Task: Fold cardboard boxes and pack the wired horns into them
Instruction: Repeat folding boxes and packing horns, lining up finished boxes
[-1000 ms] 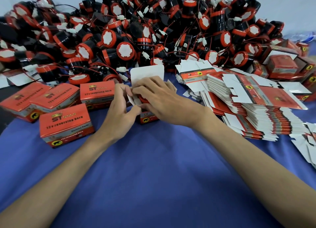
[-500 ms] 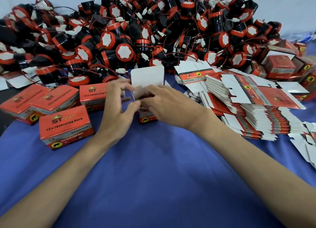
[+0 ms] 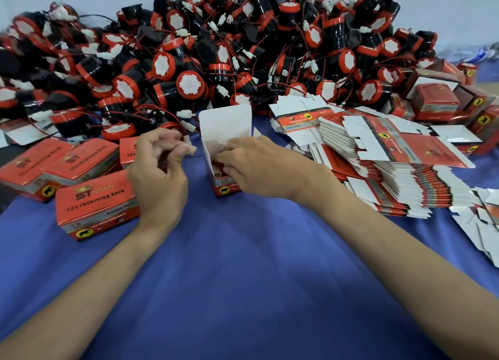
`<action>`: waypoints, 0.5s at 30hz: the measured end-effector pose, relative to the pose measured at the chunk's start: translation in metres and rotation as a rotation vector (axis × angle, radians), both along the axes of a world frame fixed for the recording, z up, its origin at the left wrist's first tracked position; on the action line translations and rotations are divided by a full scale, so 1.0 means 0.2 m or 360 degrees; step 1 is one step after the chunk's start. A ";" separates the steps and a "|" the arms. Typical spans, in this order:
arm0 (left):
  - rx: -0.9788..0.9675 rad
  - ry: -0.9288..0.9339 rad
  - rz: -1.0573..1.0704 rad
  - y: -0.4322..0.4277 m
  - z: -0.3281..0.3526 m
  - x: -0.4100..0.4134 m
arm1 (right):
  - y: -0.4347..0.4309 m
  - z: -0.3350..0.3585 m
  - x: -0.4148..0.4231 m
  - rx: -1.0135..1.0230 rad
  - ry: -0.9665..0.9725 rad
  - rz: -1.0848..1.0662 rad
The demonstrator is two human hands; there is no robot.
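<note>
Left hand (image 3: 159,170) pinches white connector (image 3: 189,146); right hand (image 3: 259,167) holds open box (image 3: 223,188). Risk: connector jams under closing lid (image 3: 225,121).

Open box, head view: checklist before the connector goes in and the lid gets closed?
1. Lid flap up, out of the way: ok, it stands upright behind the opening.
2. Open box upright on the blue cloth: ok.
3. Box steadied: ok, the right hand holds it at the opening.
4. Horn seated inside: cannot tell, the right hand covers most of the opening.
5. White connector inside the box: not ok, the left hand pinches it outside, to the left of the box.
6. Side flaps ready to fold: cannot tell, hidden by the fingers.
</note>
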State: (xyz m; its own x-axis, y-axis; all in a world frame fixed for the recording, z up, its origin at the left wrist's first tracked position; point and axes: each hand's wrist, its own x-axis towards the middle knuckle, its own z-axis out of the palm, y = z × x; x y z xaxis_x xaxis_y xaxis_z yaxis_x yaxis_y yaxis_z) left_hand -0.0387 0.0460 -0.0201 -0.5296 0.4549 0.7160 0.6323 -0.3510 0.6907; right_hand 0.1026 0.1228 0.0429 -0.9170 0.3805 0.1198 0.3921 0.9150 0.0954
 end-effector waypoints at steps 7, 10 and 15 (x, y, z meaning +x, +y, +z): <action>-0.0029 -0.0019 0.0003 -0.01 0.02 0.01 | 0.02 0.02 0.02 -0.0062 -0.0107 -0.0042; -0.0049 0.0023 0.0031 0.00 0.01 -0.01 | 0.03 0.05 0.03 -0.0264 -0.0161 -0.0009; -0.0043 -0.0015 0.0041 -0.01 0.01 0.00 | 0.09 0.14 0.09 -0.0185 0.0365 -0.0021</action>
